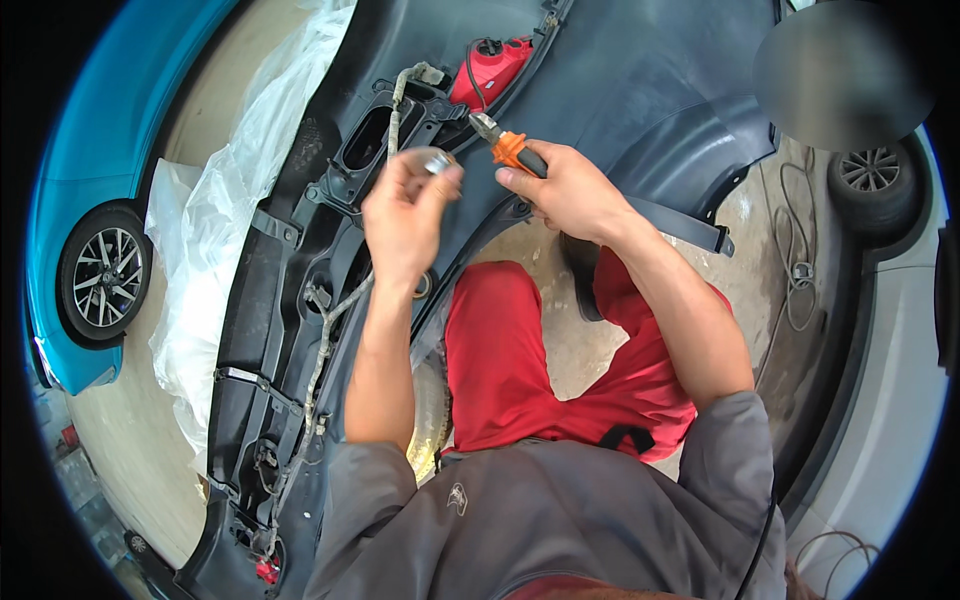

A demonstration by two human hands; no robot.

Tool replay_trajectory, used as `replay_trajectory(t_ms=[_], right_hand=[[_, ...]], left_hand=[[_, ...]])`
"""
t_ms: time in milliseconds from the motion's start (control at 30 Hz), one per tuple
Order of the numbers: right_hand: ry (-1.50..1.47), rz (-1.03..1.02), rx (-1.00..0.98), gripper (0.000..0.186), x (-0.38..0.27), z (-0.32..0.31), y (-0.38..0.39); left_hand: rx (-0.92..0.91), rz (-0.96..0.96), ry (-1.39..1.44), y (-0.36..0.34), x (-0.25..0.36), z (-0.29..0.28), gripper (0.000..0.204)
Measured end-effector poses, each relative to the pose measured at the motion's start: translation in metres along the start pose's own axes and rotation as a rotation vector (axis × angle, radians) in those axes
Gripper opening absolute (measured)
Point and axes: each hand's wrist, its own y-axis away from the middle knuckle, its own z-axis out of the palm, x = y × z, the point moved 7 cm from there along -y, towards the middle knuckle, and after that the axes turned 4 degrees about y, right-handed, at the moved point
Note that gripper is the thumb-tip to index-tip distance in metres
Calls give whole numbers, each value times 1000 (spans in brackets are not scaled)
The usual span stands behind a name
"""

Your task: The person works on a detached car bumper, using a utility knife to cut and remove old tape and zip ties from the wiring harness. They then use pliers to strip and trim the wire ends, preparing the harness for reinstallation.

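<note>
My right hand (575,190) is closed around the handles of orange-and-black pliers (512,150), whose metal jaws point up and left toward a red lamp (488,72). My left hand (403,215) is pinched, slightly smeared by motion, with a small shiny silvery piece (438,163) at its fingertips; its exact kind is too blurred to tell. Both hands are over the inner side of a dark car bumper (640,75). Beside my left hand, a grey taped wiring harness (325,345) runs along the bumper, past a black frame with an oval opening (366,138).
Crumpled clear plastic sheeting (225,215) lies along the bumper's left side. Beyond it stands a blue car (85,170). At right are a silvery car (905,330), a coiled hose or cable (800,272) on the floor, and a blurred round patch. My red-trousered knees (495,330) are below the hands.
</note>
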Motion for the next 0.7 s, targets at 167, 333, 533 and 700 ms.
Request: replay_trajectory(t_ms=[167,333,533,700], right_hand=[[-157,62,-107,35,11,-10,4],[-108,18,-99,31,6,-16,9],[-55,-3,-84,37,10,-14,8],[-107,-30,-113,38,5,-17,8]], left_hand=[[-580,-104,-313,64,-16,47,24],[-731,-278,-230,104,-46,76,27],[-894,63,-462,122,-44,88,47],[-424,88,-349,50,-2,44,28]])
